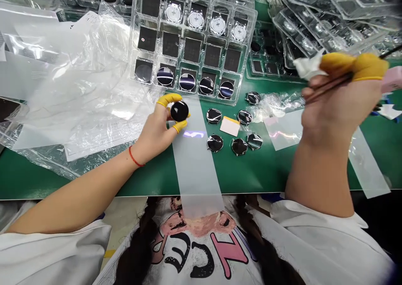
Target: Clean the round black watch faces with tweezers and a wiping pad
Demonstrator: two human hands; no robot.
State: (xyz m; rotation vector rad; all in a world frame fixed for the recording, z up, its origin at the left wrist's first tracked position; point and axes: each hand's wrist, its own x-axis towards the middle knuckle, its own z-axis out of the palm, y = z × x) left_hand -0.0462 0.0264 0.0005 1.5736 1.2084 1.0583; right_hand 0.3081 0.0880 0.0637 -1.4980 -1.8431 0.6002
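Observation:
My left hand, with yellow finger cots on its fingertips, pinches a round black watch head by its edge above a translucent film strip. Raised at the right, my right hand also wears yellow finger cots. Its fingers are closed round dark, slender tweezers, and a crumpled white wipe sticks out at the fingertips. Between the hands lie several black-faced watch heads around a small white pad with a yellow edge.
A clear compartment tray at the back holds watch heads, some face down. Stacked clear trays fill the back right. Plastic bags and papers cover the left. Film pieces lie at right on the green mat.

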